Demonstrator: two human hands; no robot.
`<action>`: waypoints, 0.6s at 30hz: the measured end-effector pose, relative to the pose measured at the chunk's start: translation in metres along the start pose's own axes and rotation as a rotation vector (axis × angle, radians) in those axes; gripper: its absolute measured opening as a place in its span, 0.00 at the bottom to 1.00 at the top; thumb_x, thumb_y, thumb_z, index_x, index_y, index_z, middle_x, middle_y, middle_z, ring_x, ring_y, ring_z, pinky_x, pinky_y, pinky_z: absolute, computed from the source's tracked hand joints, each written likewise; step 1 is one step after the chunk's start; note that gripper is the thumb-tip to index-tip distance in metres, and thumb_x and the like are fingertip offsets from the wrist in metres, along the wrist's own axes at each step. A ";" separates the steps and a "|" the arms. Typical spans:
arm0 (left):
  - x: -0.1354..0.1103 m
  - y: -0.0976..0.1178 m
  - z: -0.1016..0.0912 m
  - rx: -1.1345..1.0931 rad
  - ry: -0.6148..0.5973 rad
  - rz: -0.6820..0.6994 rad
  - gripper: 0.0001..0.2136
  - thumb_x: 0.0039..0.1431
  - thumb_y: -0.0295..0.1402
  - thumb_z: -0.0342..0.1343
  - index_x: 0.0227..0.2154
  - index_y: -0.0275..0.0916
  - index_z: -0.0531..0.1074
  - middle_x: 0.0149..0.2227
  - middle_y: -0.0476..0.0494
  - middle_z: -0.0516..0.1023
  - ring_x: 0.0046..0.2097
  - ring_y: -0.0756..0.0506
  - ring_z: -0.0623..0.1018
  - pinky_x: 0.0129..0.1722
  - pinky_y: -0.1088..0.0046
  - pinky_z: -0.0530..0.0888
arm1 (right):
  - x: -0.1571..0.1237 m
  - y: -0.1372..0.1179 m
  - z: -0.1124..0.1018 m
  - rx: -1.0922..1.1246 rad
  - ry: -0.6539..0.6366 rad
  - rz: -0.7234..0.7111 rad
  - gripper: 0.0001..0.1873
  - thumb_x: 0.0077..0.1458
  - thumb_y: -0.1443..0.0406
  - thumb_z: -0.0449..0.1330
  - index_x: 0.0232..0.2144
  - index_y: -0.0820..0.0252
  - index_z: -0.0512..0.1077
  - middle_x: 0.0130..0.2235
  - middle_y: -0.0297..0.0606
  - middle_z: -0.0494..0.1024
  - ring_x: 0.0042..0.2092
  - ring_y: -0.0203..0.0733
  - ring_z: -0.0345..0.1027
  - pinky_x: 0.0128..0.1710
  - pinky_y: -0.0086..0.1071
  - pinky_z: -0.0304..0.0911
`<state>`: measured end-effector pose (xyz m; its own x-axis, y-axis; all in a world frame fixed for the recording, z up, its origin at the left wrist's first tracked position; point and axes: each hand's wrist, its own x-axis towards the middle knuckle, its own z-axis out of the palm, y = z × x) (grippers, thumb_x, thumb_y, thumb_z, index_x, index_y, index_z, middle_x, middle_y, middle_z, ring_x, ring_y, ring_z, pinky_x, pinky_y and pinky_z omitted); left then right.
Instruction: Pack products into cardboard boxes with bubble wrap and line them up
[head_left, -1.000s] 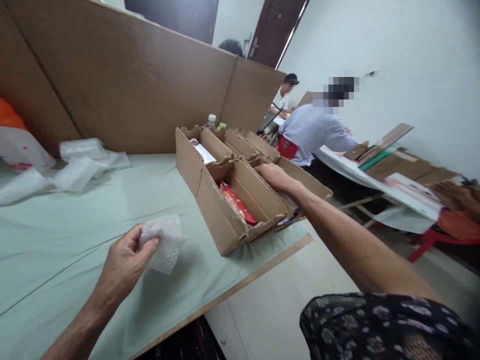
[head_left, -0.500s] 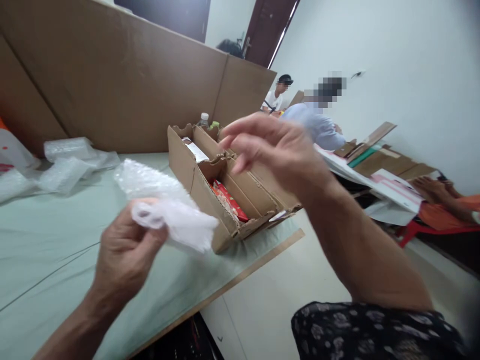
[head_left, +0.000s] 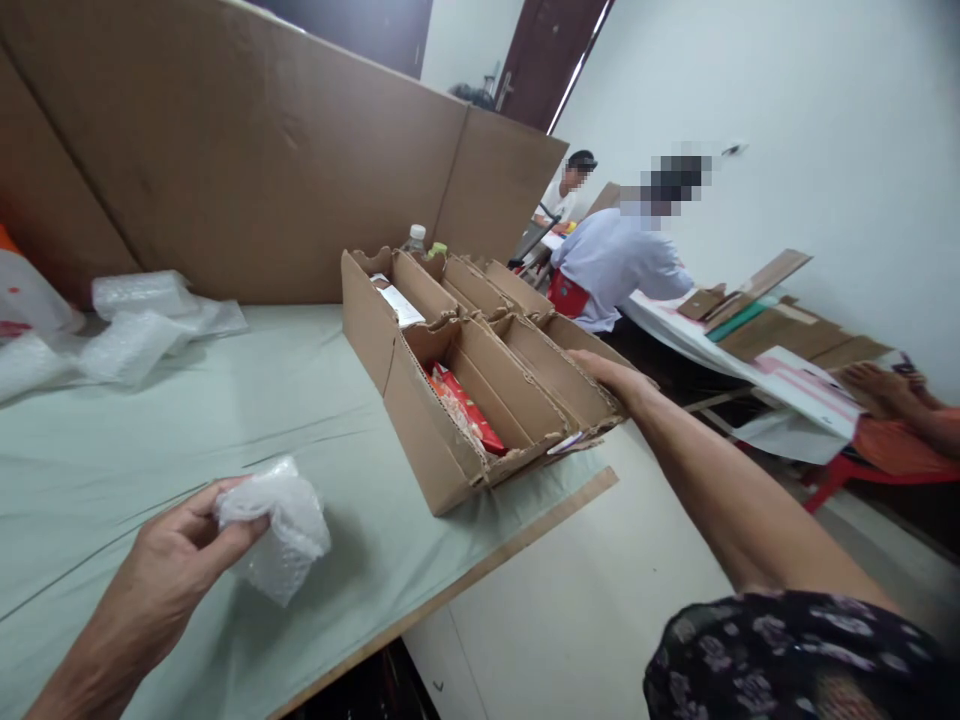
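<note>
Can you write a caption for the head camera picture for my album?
A left hand pinches bubble wrap; the right hand dips into a divided cardboard box.

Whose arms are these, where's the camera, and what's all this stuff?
No robot here! These are a person's bare hands, seen by a camera worn on that person's head, looking forward and down. The left hand holds a piece of bubble wrap. The right hand reaches into a divided cardboard box; its fingertips are hidden, so I can't tell whether it holds anything. A red packet lies in another compartment. The box stands on a pale green cloth, with more bubble-wrap pieces farther left.
</note>
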<state>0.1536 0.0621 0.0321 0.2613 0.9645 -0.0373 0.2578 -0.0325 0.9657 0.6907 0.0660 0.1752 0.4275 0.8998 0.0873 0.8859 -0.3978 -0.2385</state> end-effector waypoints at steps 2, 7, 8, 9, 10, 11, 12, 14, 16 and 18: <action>0.003 0.010 0.000 0.023 -0.006 0.059 0.19 0.54 0.51 0.64 0.43 0.45 0.81 0.40 0.41 0.85 0.42 0.38 0.85 0.42 0.63 0.83 | 0.005 -0.009 -0.019 -0.047 0.102 0.118 0.09 0.56 0.65 0.64 0.41 0.59 0.79 0.39 0.48 0.83 0.48 0.57 0.77 0.53 0.50 0.69; 0.000 0.061 0.016 0.178 0.058 0.465 0.12 0.56 0.47 0.63 0.37 0.47 0.82 0.65 0.41 0.71 0.70 0.31 0.65 0.66 0.41 0.64 | -0.047 -0.087 -0.058 0.105 0.644 -0.166 0.11 0.60 0.59 0.62 0.46 0.46 0.75 0.46 0.38 0.79 0.49 0.52 0.74 0.56 0.45 0.67; -0.003 0.074 0.023 0.169 0.062 0.529 0.10 0.57 0.46 0.64 0.37 0.48 0.82 0.70 0.44 0.64 0.73 0.31 0.59 0.68 0.42 0.61 | -0.066 -0.113 -0.057 0.197 0.625 -0.310 0.10 0.60 0.60 0.62 0.44 0.44 0.75 0.45 0.34 0.79 0.48 0.50 0.74 0.53 0.42 0.69; -0.006 0.085 0.031 0.143 0.065 0.581 0.09 0.57 0.45 0.64 0.38 0.49 0.82 0.73 0.48 0.57 0.74 0.32 0.56 0.69 0.45 0.61 | -0.085 -0.139 -0.052 0.305 0.536 -0.462 0.09 0.59 0.60 0.62 0.44 0.43 0.74 0.44 0.31 0.79 0.46 0.48 0.75 0.49 0.40 0.71; -0.009 0.094 0.038 0.109 0.061 0.622 0.09 0.57 0.43 0.65 0.37 0.48 0.81 0.74 0.50 0.54 0.73 0.33 0.57 0.69 0.50 0.63 | -0.102 -0.164 -0.045 0.412 0.373 -0.610 0.09 0.60 0.60 0.63 0.44 0.43 0.74 0.45 0.28 0.79 0.44 0.45 0.75 0.45 0.37 0.72; -0.011 0.101 0.044 0.073 0.058 0.641 0.08 0.57 0.42 0.65 0.37 0.47 0.81 0.73 0.49 0.56 0.71 0.34 0.62 0.67 0.55 0.67 | -0.115 -0.186 -0.037 0.487 0.147 -0.758 0.12 0.59 0.62 0.63 0.46 0.43 0.74 0.47 0.26 0.80 0.45 0.43 0.76 0.45 0.35 0.73; -0.012 0.104 0.048 0.044 0.056 0.633 0.08 0.57 0.40 0.65 0.37 0.45 0.81 0.70 0.45 0.63 0.67 0.36 0.70 0.62 0.60 0.73 | -0.122 -0.203 -0.030 0.553 -0.087 -0.876 0.16 0.58 0.63 0.63 0.49 0.43 0.74 0.47 0.25 0.81 0.47 0.41 0.77 0.46 0.34 0.73; -0.007 0.099 0.048 0.023 0.044 0.539 0.08 0.56 0.37 0.64 0.37 0.42 0.79 0.54 0.41 0.79 0.51 0.41 0.82 0.48 0.69 0.80 | -0.113 -0.217 -0.024 0.683 -0.327 -0.915 0.19 0.60 0.64 0.62 0.54 0.48 0.73 0.45 0.26 0.82 0.46 0.39 0.78 0.46 0.32 0.74; 0.005 0.080 0.038 0.022 0.092 0.368 0.10 0.56 0.37 0.62 0.40 0.41 0.78 0.40 0.45 0.82 0.37 0.45 0.82 0.36 0.74 0.79 | -0.076 -0.205 -0.029 0.722 -0.161 -0.708 0.18 0.63 0.65 0.59 0.54 0.57 0.73 0.42 0.33 0.83 0.40 0.36 0.78 0.44 0.31 0.74; 0.021 0.051 0.025 0.040 0.192 0.175 0.19 0.55 0.41 0.61 0.49 0.42 0.76 0.38 0.46 0.82 0.35 0.45 0.81 0.35 0.73 0.79 | -0.023 -0.175 -0.037 0.498 0.190 -0.370 0.16 0.64 0.68 0.58 0.52 0.67 0.75 0.46 0.43 0.83 0.37 0.33 0.76 0.43 0.28 0.71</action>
<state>0.1959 0.0744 0.0738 0.1250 0.9753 0.1821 0.2616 -0.2094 0.9422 0.5324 0.1088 0.2512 0.1747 0.8957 0.4089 0.8111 0.1045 -0.5755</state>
